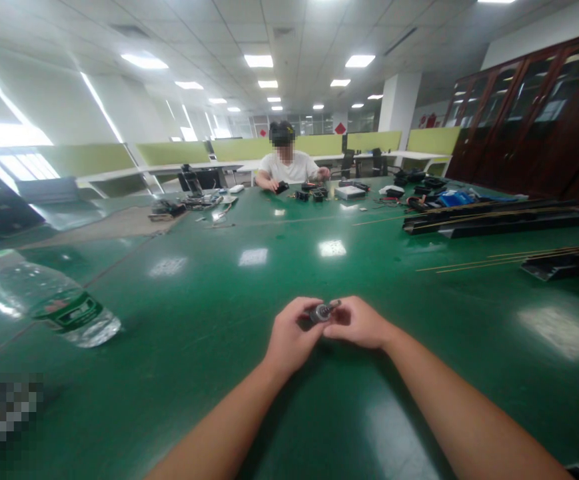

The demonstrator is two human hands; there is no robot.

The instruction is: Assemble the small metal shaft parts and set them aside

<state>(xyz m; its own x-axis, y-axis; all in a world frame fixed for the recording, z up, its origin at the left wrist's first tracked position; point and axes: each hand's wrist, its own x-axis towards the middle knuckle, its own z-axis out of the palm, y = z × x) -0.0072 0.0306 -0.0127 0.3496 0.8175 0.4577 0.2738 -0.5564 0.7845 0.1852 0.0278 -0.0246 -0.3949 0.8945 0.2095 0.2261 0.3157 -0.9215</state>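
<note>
My left hand (pixel 293 337) is closed around a small round metal part (pixel 321 313) with a grey, ridged look. A thin dark piece sticks out from its right side, and the fingers of my right hand (pixel 362 325) pinch there. Both hands meet just above the green tabletop (pixel 209 287), thumbs close together. Whether the thin piece is joined to the round part is too small to tell. My fingers hide the part's underside.
A water bottle (pixel 64 303) stands at left. Dark metal channels (pixel 499 221) with thin yellowish rods lie at right. Across the table a person in a white shirt (pixel 289 167) handles a black object (pixel 282 187) among electronic parts. Clutter (pixel 166 209) lies back left; a blurred object (pixel 2 417) is lower left.
</note>
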